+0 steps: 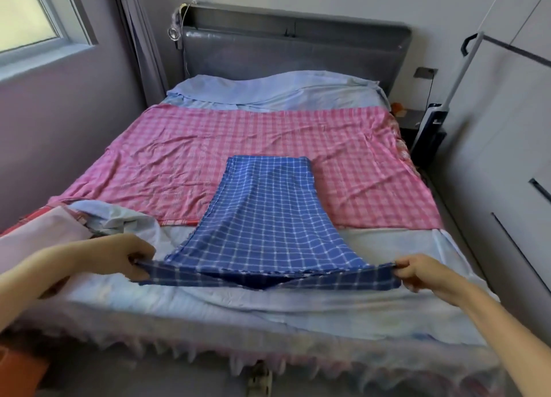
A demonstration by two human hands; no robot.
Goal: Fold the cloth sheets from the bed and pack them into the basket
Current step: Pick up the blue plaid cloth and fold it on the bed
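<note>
While the blue checked cloth sheet with white grid lines (pixel 265 215) lies lengthwise down the middle of the bed, its near end is raised off the bedding and stretched taut between 2 hands. The left hand (pixel 125 255) pinches the near-left corner with curled fingers and thumb closed on the fabric; the right hand (pixel 417 273) pinches the near-right corner in the same manner. The far end of the blue sheet rests flat on the pink checked cloth sheet (pixel 149 161), which is spread wide across the middle of the grey upholstered bed (pixel 295 43) and shows creases. Beneath both lies a pale blue bedsheet (pixel 283 89), exposed at the headboard end and along the near edge of the mattress. A bundle of pale pink and light blue cloth (pixel 89 222) sits at the near-left corner of the bed, just beside the left forearm. A white upright vacuum cleaner (pixel 438 119) stands against the right wall near the headboard. A window (pixel 26 12) occupies the upper left.
</note>
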